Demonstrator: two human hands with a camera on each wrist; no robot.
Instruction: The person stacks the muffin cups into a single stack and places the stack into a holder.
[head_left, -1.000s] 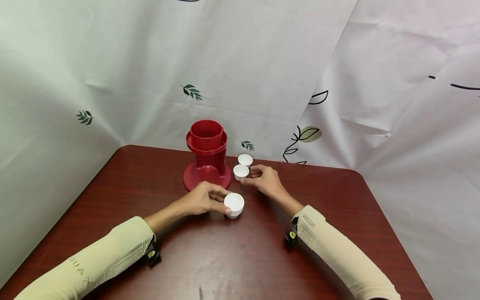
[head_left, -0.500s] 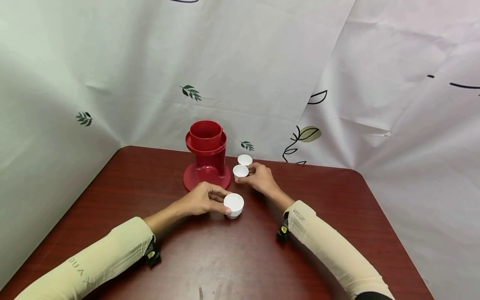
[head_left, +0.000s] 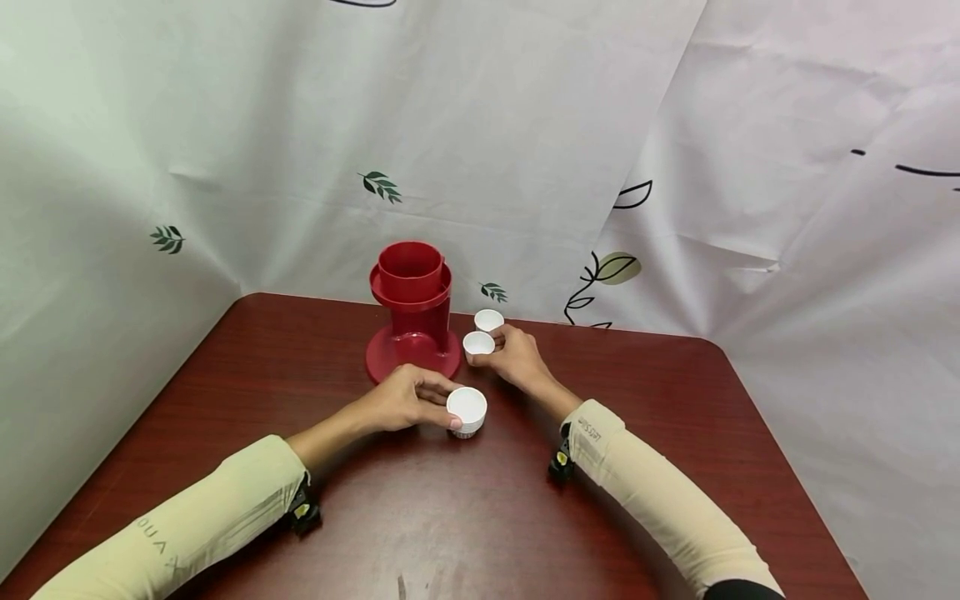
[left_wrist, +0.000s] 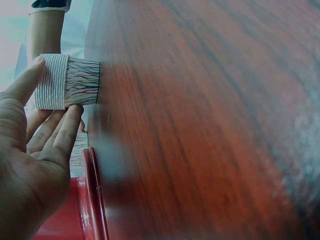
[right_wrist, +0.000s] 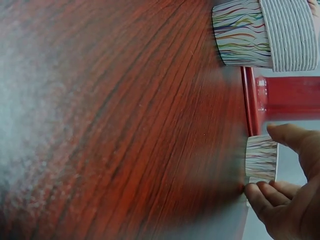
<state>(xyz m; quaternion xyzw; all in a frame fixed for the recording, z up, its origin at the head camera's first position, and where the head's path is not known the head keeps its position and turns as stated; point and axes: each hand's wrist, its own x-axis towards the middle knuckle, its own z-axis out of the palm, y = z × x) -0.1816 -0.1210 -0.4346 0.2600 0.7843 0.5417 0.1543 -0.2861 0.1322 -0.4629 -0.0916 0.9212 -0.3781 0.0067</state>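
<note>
My left hand (head_left: 408,398) grips a stack of nested white paper cups (head_left: 467,408), thumb on the near side and fingers on the far side. In the left wrist view the stack (left_wrist: 68,82) shows ribbed rims packed together and a coloured wavy-line print; it stands upright on the table. Farther back, my right hand (head_left: 513,358) holds a single paper cup (head_left: 478,344) between thumb and fingers. The right wrist view shows the thumb at one side of this cup (right_wrist: 261,157) and the fingertips at the other. Just behind it stands another white cup (head_left: 489,320).
A red plastic stand (head_left: 411,312) with a round base and a wide open top is left of the cups, near the back edge. The dark red wooden table (head_left: 450,517) reaches back to a white sheet (head_left: 480,125) with leaf prints.
My right hand has moved left and closed its thumb and fingers around the nearer single cup, which has shifted slightly left. The left hand and its stack have stayed in place.
</note>
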